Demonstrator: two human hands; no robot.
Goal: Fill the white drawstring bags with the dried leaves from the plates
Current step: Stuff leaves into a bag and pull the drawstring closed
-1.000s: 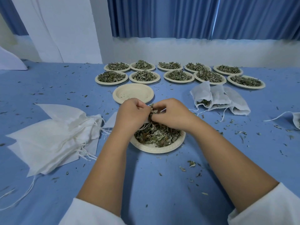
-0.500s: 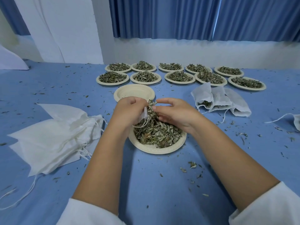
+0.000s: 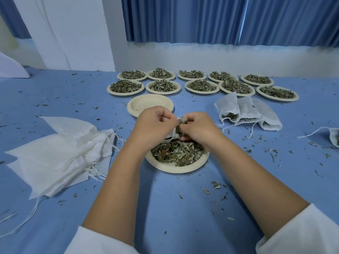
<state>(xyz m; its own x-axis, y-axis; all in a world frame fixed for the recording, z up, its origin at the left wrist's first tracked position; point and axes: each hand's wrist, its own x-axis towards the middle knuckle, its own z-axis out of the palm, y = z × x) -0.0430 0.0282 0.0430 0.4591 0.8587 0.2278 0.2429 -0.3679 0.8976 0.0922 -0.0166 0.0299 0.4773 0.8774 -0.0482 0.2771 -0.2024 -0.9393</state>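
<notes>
A paper plate [image 3: 185, 168] of dried leaves [image 3: 176, 153] sits in front of me. Above its far edge my left hand [image 3: 154, 125] grips the mouth of a small white drawstring bag [image 3: 172, 133], mostly hidden behind my fingers. My right hand [image 3: 198, 128] pinches a clump of leaves at the bag's opening. A pile of flat unfilled bags [image 3: 55, 154] lies to the left. Filled bags [image 3: 245, 112] lie to the right.
An emptied plate [image 3: 150, 107] sits just beyond my hands. Several plates heaped with leaves [image 3: 201, 85] stand in two rows at the back. Another bag [image 3: 334, 137] is at the right edge. Leaf crumbs litter the blue tablecloth [image 3: 165, 208].
My right hand, open over the plate half a second ago, has closed on a clump of leaves and come up to the bag's mouth. The left hand has kept its hold on the bag.
</notes>
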